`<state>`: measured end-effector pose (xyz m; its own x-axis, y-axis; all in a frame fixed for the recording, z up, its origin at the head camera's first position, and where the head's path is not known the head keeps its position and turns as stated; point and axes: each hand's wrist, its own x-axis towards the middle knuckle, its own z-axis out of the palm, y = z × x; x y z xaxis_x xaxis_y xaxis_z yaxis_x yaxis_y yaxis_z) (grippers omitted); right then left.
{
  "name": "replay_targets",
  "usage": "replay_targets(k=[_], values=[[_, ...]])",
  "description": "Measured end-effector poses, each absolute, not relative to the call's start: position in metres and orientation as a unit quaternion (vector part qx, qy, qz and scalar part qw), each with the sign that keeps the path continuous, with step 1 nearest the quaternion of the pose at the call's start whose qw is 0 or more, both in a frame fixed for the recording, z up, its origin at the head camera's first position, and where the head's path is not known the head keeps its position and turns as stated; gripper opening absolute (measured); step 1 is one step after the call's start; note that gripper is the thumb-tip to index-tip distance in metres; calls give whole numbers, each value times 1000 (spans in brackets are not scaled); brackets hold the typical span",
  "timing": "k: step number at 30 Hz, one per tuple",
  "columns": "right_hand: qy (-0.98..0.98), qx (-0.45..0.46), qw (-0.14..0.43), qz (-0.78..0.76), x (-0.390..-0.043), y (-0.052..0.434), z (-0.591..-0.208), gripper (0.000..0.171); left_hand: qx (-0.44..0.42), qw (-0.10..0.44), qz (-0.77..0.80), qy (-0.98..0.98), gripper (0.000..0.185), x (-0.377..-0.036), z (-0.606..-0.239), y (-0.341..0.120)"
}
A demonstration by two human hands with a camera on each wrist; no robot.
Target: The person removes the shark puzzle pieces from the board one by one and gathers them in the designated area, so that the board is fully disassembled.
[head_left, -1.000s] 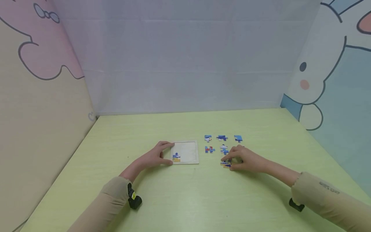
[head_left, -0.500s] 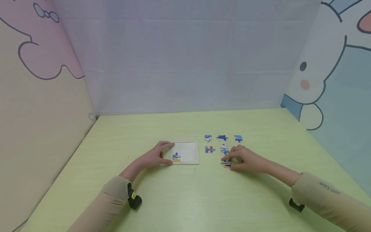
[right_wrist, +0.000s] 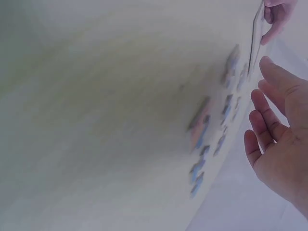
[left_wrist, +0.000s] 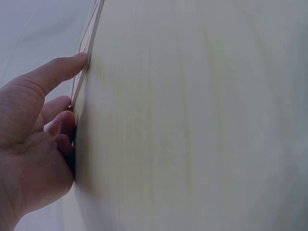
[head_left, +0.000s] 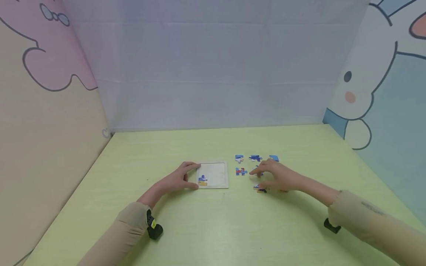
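Fingers of our left hand (head_left: 178, 180) lay along the left edge of the puzzle tray (head_left: 219, 184), thumb at the near corner and forefinger at the far one, pinching the thin wooden frame so that, as we judged it, the board would not slide on the smooth green table (head_left: 206, 229). The left wrist view showed the same: the thumb tip (left_wrist: 79, 58) pressed on the tray's rim and the other fingers curled under against its edge. One fitted piece (head_left: 202, 180), blue above and yellow below, sat in the tray's near left corner.

Our right hand (head_left: 277, 176) hovered low over the loose pieces, which lay in rows just right of the tray, set apart from each other so each could be picked singly. In the right wrist view its fingers (right_wrist: 262, 118) were spread and nearly straight, holding nothing. Under the hand, at the near end of the rows, lay a blue and orange piece (head_left: 260, 188), beside the thumb; whether the thumb touched it we could not tell. A red and blue piece (head_left: 241, 171) lay just left of the fingertips, and a far row of blue pieces (head_left: 254, 158) lay beyond them.
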<state>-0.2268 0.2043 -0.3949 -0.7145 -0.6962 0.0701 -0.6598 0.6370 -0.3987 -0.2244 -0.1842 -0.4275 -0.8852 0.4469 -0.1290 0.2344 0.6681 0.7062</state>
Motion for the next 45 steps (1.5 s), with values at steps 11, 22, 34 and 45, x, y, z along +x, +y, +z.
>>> replay_targets(k=[11, 22, 34, 45], values=[[882, -419, 25, -212, -249, 150, -386, 39, 191, 145, 361, 901, 77, -225, -429, -186], [881, -402, 65, -242, -264, 90, -397, 40, 191, 142, 363, 901, 77, -226, -429, -187], [886, -378, 110, -244, -257, 48, -417, 41, 197, 144, 365, 898, 75, -225, -427, -185], [887, -319, 133, -305, -248, 34, -410, 38, 198, 142, 373, 895, 74, -224, -426, -186]])
